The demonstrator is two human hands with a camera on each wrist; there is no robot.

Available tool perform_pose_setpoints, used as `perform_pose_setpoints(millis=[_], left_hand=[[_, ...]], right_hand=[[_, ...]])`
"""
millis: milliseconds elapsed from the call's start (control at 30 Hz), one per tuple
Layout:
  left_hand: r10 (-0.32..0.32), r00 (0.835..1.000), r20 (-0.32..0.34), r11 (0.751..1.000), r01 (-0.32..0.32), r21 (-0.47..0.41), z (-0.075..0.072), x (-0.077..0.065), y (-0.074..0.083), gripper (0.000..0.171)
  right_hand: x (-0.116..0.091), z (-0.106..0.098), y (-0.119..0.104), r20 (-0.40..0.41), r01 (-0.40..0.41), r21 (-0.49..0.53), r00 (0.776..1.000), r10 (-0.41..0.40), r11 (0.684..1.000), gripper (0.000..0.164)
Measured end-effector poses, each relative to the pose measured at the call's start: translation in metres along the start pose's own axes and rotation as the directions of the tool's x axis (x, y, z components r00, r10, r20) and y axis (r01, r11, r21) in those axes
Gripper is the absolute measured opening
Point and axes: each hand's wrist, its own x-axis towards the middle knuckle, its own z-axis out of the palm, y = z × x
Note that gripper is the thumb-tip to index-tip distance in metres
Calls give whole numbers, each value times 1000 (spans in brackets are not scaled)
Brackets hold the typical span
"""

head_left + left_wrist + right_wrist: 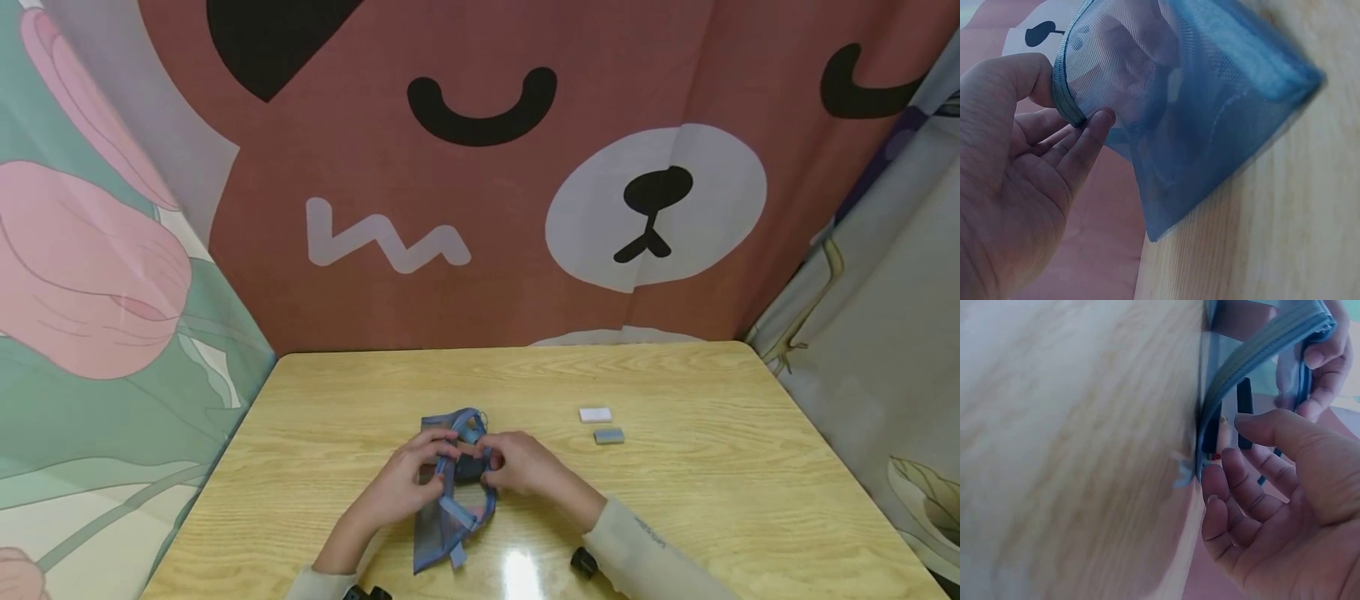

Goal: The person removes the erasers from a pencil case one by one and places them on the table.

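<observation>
Blue mesh pouch (433, 533) on the tabletop (712, 517), in front of you, its zipped mouth spread into a rough oval. Both your hands are at it.

Your left hand (401, 479) is at the pouch's left rim, pinching the zip edge (1067, 84) between thumb and fingers. Mesh hangs from that grip, a lower corner pointing down.

Your right hand (528, 467) is at the pouch's right rim, fingers curled, thumb over a dark item (470, 468) in the mouth. Cannot tell whether you grip the item, the rim or both. What the item is, cannot tell either. A pinkish patch shows through the mouth, on the side nearer you; unclear what it is.

A short pale blue tab (458, 556) sticks out at the pouch's near end.

Right of the pouch, well apart: a white block (595, 415), about level with the pouch's far end, and a grey block (609, 436) just beside it, nearer you.

Beyond the pouch, past the tabletop's far edge: a reddish-brown cloth (510, 192) with a bear face. Left of the pouch, past the tabletop: flowered cloth (90, 275).
</observation>
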Motion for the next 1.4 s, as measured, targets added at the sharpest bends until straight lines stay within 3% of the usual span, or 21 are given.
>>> perform_pose_setpoints(millis=[400,867,1400], left_hand=[[7,1000,-8,1000,-7,20,0,0,2,34],[-5,1000,-9,1000,5,15,0,1,2,34],[30,999,-35,999,-28,35,1,-1,-1,31]], right_hand=[[-13,-12,5,-53,30,43,998,-27,999,25],[-27,-26,15,-91,-11,79,996,18,997,23],[-43,-43,35,-133,-30,86,990,42,996,23]])
